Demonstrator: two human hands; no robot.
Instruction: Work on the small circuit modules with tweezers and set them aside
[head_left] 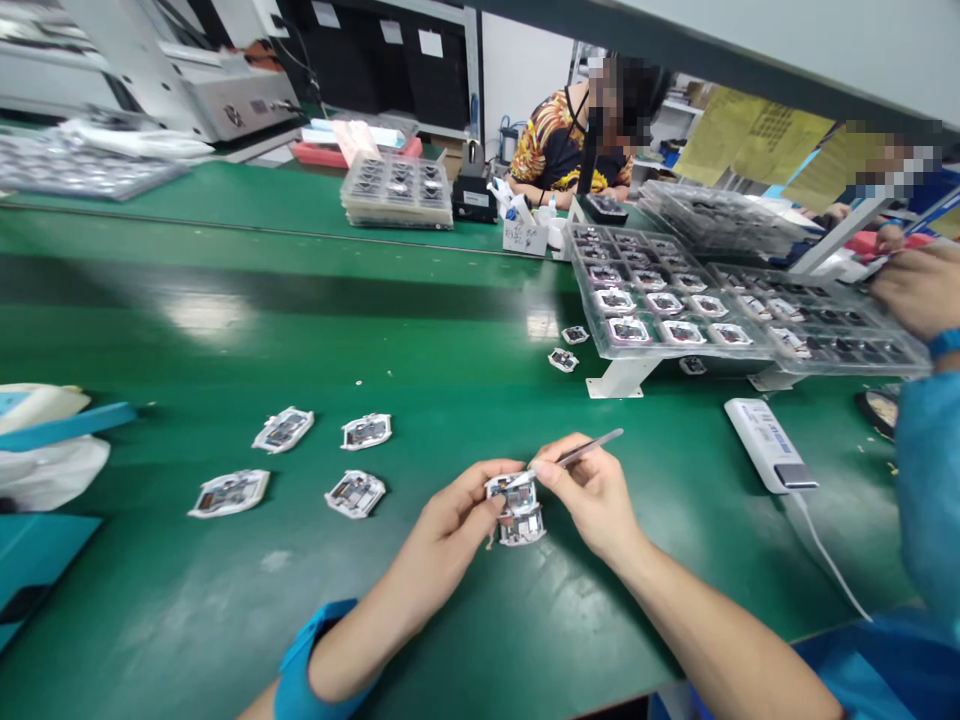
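My left hand (457, 520) grips a small white-framed circuit module (513, 492) by its left side, thumb on top. Just below it, touching or overlapping, is another white-framed module (523, 527). My right hand (592, 495) is closed on a pair of tweezers (592, 446). Their tips reach the upper edge of the held module; whether they grip a part there is too small to tell. Several similar modules, among them one close by (355, 494) and one farther back (283, 430), lie on the green table (187, 590) to the left of my hands.
A raised clear tray (611, 350) of modules stands at the back right, with two loose modules beside it. A white device (766, 445) with a cable lies at right. Stacked trays (397, 195) stand behind. A co-worker's hand (922, 290) and blue sleeve are at far right; another person sits opposite.
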